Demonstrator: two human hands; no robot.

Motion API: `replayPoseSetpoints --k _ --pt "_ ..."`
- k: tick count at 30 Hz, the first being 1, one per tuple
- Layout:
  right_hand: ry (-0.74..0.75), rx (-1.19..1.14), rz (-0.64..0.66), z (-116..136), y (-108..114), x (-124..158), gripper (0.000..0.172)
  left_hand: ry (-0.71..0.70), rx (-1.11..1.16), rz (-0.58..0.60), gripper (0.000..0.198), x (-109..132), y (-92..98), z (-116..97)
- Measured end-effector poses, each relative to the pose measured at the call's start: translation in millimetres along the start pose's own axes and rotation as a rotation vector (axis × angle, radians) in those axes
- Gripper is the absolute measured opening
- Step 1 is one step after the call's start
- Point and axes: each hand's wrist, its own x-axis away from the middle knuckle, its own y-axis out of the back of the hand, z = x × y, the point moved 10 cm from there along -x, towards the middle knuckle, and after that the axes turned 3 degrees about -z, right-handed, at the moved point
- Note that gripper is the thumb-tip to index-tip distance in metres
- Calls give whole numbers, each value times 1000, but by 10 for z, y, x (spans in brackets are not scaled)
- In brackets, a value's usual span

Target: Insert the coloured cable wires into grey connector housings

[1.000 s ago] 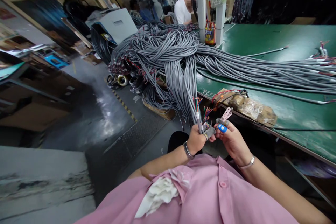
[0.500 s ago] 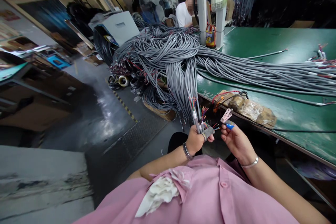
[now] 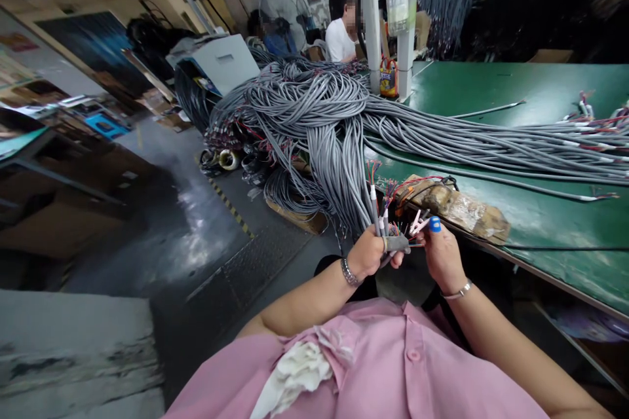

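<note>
My left hand (image 3: 367, 253) is closed around the ends of several grey cables (image 3: 375, 206), with a grey wrap on its thumb. Thin coloured wires (image 3: 388, 191) fan out from the stripped ends above that fist. Some wires also stick out sideways toward my right hand (image 3: 442, 256), which is closed on a pink clothes peg (image 3: 417, 223). Blue tape (image 3: 435, 224) covers the right thumb. The peg is right beside the wire tips; whether it touches them I cannot tell. The right fingertips are mostly hidden behind the thumb.
A large heap of grey cables (image 3: 314, 95) hangs over the green table (image 3: 555, 222) edge and stretches along it to the right. A tape-wrapped block (image 3: 457, 209) with wires lies at the front edge. Posts (image 3: 368, 19) rise behind. A person (image 3: 339, 39) in white sits farther back.
My right hand has turned so its blue-taped thumb points up, and the peg has come closer to the wires in my left hand. The view has shifted slightly.
</note>
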Motion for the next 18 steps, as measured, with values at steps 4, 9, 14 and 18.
replayPoseSetpoints --k 4,9,14,18 --pt "-182 -191 141 -125 -239 41 53 3 -20 10 32 -44 -45 30" --pt "-340 -333 255 -140 -459 94 58 20 -54 6 37 -64 -60 86" --pt "-285 -320 111 -185 -293 31 54 30 -108 3 38 -62 -40 113" --pt "-326 -414 133 -239 -277 47 52 12 -103 -11 35 -11 13 115"
